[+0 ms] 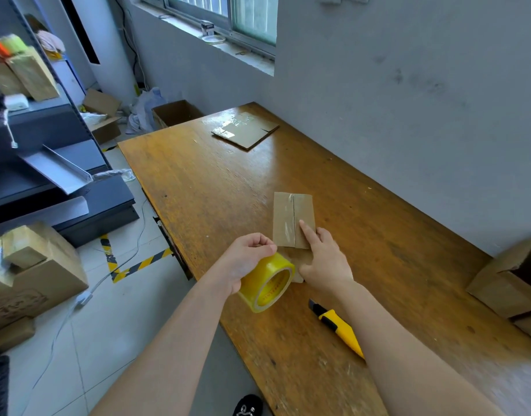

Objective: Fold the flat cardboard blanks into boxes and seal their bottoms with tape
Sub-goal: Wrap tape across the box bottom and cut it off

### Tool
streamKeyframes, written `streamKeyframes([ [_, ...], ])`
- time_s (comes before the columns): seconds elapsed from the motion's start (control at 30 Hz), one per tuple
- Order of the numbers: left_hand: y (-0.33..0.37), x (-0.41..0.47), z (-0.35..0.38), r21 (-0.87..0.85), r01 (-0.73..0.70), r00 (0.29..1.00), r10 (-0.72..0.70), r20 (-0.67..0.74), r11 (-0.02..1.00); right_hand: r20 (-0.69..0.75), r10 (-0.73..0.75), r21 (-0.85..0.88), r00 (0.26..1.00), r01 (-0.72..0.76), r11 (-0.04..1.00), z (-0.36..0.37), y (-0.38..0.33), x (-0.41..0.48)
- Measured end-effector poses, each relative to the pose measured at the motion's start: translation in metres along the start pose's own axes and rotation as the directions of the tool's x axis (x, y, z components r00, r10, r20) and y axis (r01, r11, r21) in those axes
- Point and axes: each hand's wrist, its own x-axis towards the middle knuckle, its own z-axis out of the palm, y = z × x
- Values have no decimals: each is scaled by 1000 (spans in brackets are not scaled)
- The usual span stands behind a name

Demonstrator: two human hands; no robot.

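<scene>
Head view shows us the box [292,219] toward the left edge of the bench [213,190], its taped bottom up; our hands hide its near side. Our left hand [246,259] grips the tape roll [268,285] with curled fingers. Our right hand [324,262] presses one straight forefinger on the seam and holds nothing. Our right forearm covers the rear end of the knife [337,327].

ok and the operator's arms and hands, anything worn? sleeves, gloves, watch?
Nothing worn that shows. The left forearm and right forearm are bare down to the frame edge, with no sleeves in view. The left grip and right grip are bare hands: no gloves, rings, watch or wristband visible. No cables or markings.
</scene>
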Motion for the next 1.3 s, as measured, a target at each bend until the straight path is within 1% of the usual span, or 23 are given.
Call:
streamKeyframes([
  [0.03, 4, -1, 0, -9, -18, 1000, 18, -7, 1000, -109, 5, 112, 994, 8, 994, -4, -4, -4],
  [0.1, 12, -4, 0, -47, -55, 998, 54, -20, 997, -356, 16, 330, 934, 110, 938, -13, -15, -14],
  [0.13, 15, -6, 1, -73, -72, 997, 71, -25, 995, -390, 18, 410, 921, 156, 899, -17, -21, -18],
  [0.23, 24, -10, 3, -118, -120, 992, 116, -47, 986, -248, -35, 615, 968, 185, 766, -31, -38, -31],
  [0.33, 27, -14, 5, -139, -163, 986, 154, -71, 977, -227, -18, 692, 974, 174, 700, -40, -43, -33],
  [0.4, 27, -16, 5, -157, -185, 981, 173, -89, 970, -232, -23, 665, 972, 176, 726, -45, -47, -33],
  [0.5, 30, -20, 8, -122, -228, 970, 215, -113, 966, -262, -50, 552, 964, 192, 812, -56, -56, -32],
  [0.57, 34, -23, 11, -31, -268, 958, 263, -115, 963, -317, -94, 442, 944, 235, 866, -65, -62, -31],
  [0.63, 39, -24, 9, 152, -331, 928, 350, -127, 931, -339, -156, 305, 928, 266, 915, -75, -66, -31],
  [0.67, 41, -24, 6, 297, -380, 888, 435, -147, 876, -338, -190, 232, 922, 277, 932, -79, -68, -31],
  [0.7, 42, -24, 4, 443, -439, 821, 549, -154, 781, -335, -223, 173, 915, 293, 940, -82, -69, -32],
  [0.73, 42, -22, 2, 566, -496, 732, 668, -136, 659, -332, -250, 130, 909, 307, 943, -85, -69, -33],
  [0.77, 42, -21, -1, 647, -536, 646, 757, -99, 542, -328, -268, 103, 906, 316, 943, -88, -70, -33],
  [0.8, 42, -21, -2, 697, -555, 587, 808, -59, 454, -320, -276, 85, 906, 317, 945, -91, -71, -33],
  [0.83, 43, -21, -3, 725, -560, 557, 830, -30, 402, -309, -281, 74, 908, 318, 945, -93, -72, -32],
  [0.9, 46, -24, -3, 749, -553, 545, 838, -5, 364, -306, -285, 72, 908, 321, 944, -95, -72, -31],
  [0.97, 50, -25, -2, 757, -539, 532, 846, -34, 369, -364, -253, 142, 896, 322, 936, -93, -72, -30],
  [1.0, 52, -25, -2, 754, -524, 537, 841, -70, 397, -399, -202, 230, 894, 311, 922, -91, -71, -30],
  [1.07, 55, -24, -1, 716, -501, 566, 810, -152, 485, -427, -36, 475, 904, 258, 841, -89, -71, -34],
  [1.1, 56, -23, -1, 683, -496, 587, 787, -191, 536, -426, 16, 542, 905, 241, 805, -89, -69, -36],
  [1.13, 57, -22, 0, 642, -490, 612, 757, -228, 590, -413, 18, 554, 911, 235, 799, -88, -66, -36],
  [1.2, 57, -18, 0, 562, -468, 661, 693, -289, 681, -315, -45, 539, 948, 218, 814, -86, -57, -34],
  [1.3, 54, -8, 1, 478, -452, 708, 629, -323, 753, -165, -98, 520, 981, 171, 837, -83, -45, -28],
])
